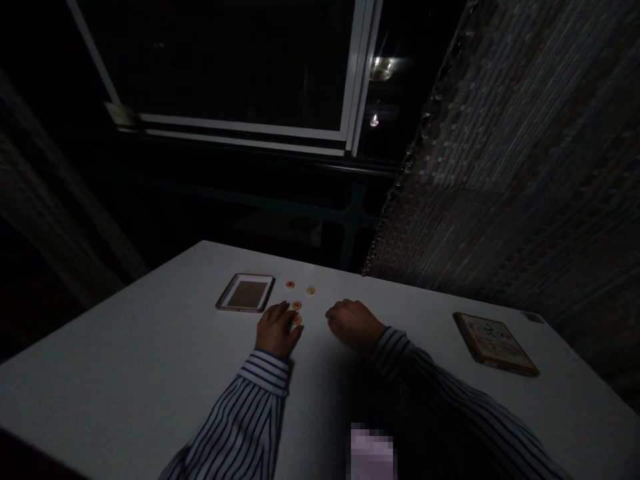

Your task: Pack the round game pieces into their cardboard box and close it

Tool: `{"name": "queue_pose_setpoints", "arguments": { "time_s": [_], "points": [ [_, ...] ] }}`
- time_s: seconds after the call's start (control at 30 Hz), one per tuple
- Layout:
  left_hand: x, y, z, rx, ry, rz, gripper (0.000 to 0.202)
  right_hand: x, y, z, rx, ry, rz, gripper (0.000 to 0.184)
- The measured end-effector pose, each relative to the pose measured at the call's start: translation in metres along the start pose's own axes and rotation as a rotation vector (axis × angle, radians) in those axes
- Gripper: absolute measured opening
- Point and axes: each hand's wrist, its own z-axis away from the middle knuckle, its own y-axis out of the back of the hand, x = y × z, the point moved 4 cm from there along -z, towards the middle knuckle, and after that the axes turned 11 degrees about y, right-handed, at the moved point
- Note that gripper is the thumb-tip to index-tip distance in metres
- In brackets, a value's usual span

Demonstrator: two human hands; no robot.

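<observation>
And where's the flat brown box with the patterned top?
In the head view, the box lies on the right side of the table, right of the right hand and near a small dark square.

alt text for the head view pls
A person's left hand is by four small round pieces on a dimly lit white table, the right hand apart from them. A shallow tray lies left, a flat printed box right.
</observation>
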Motion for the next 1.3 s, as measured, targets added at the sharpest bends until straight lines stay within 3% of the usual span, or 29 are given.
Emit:
{"name": "queue_pose_setpoints", "arguments": {
  "time_s": [0.37, 0.83, 1.0, 1.3],
  "points": [
    [-0.003, -0.004, -0.004, -0.016, -0.024, -0.052, 0.035, -0.004, -0.016, -0.018, 0.007, 0.048, -0.051, 0.028],
    [-0.003, -0.007, -0.006, -0.089, 0.016, -0.008, 0.031, 0.001, -0.022, -0.018, -0.021, 0.049, -0.071, 0.03],
    [-0.001, -0.006, -0.005, -0.052, 0.054, 0.003, 0.026, 0.0, -0.02, -0.016, -0.015, 0.039, -0.075, 0.03],
    [0.002, -0.001, -0.005, -0.011, -0.039, 0.031, 0.027, 0.001, -0.015, -0.008, -0.007, 0.017, -0.077, 0.03]
  ]
}}
